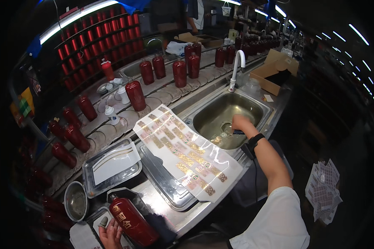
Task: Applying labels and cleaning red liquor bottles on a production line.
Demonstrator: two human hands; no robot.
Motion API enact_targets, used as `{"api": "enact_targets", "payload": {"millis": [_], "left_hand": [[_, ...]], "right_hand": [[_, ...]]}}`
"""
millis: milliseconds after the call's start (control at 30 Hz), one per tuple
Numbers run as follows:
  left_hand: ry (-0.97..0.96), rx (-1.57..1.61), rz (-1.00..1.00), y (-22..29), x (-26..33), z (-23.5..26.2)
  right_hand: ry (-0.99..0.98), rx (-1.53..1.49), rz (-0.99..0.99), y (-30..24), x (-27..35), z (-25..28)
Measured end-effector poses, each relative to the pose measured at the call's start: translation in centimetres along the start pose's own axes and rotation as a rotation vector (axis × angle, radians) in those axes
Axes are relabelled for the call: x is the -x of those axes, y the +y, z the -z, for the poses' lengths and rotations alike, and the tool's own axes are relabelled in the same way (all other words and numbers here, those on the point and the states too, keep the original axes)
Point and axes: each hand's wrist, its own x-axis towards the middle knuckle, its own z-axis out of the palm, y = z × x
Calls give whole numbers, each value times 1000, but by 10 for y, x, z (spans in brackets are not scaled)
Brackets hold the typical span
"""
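A dark red glass bottle [133, 222] with gold lettering lies tilted at the near left, over a dark cloth [161, 226]. Beside its lower left side is my left hand [110, 235], fingers apart; a grey-green cover seems to sit on one fingertip. My right hand [240, 122] reaches down into the steel sink [203, 118], above the drain, with its fingers curled closed. Something small and dark shows under that hand, too hidden to name. Between my arms a clear sheet of gold and pink labels [180, 151] lies across the counter and a metal tray [158, 170].
Red bottles [179, 74] stand along the conveyor [162, 93] beyond the counter. A white faucet [237, 68] rises behind the sink, near an open cardboard box [265, 83]. At left are a steel bowl [76, 201] and a tray [87, 172] holding white paper.
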Motion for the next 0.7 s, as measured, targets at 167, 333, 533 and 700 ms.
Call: {"api": "enact_targets", "payload": {"millis": [167, 333, 533, 700], "left_hand": [[45, -149, -172, 29, -6, 0], [30, -204, -269, 59, 1, -20], [-135, -202, -361, 42, -9, -19], [-189, -139, -405, 47, 5, -40]], "right_hand": [[147, 60, 120, -37, 49, 58], [89, 86, 268, -93, 107, 126], [150, 134, 504, -155, 166, 166], [152, 81, 696, -203, 219, 190]]}}
